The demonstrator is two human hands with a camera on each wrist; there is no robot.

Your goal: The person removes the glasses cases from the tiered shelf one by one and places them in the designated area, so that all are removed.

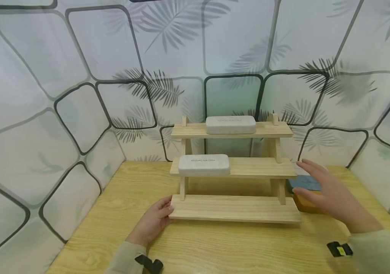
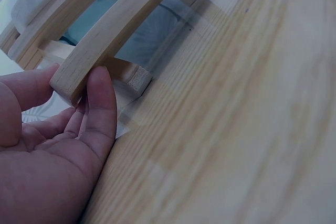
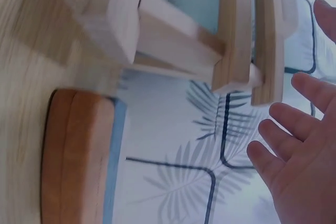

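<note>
A three-tier wooden stand (image 1: 234, 207) sits on the wooden table (image 1: 215, 247). One grey case (image 1: 230, 125) lies on its top shelf, another grey case (image 1: 204, 165) on the middle shelf's left. My left hand (image 1: 155, 220) holds the left end of the bottom shelf (image 2: 105, 40), thumb and fingers at its edge. My right hand (image 1: 331, 194) hovers open with straight fingers (image 3: 283, 124) beside the stand's right end, above a blue case (image 1: 304, 183) stacked on an orange-brown case (image 3: 76, 156).
Patterned leaf-print walls (image 1: 78, 95) close in the table on the left, back and right. Bare tabletop lies in front of the stand.
</note>
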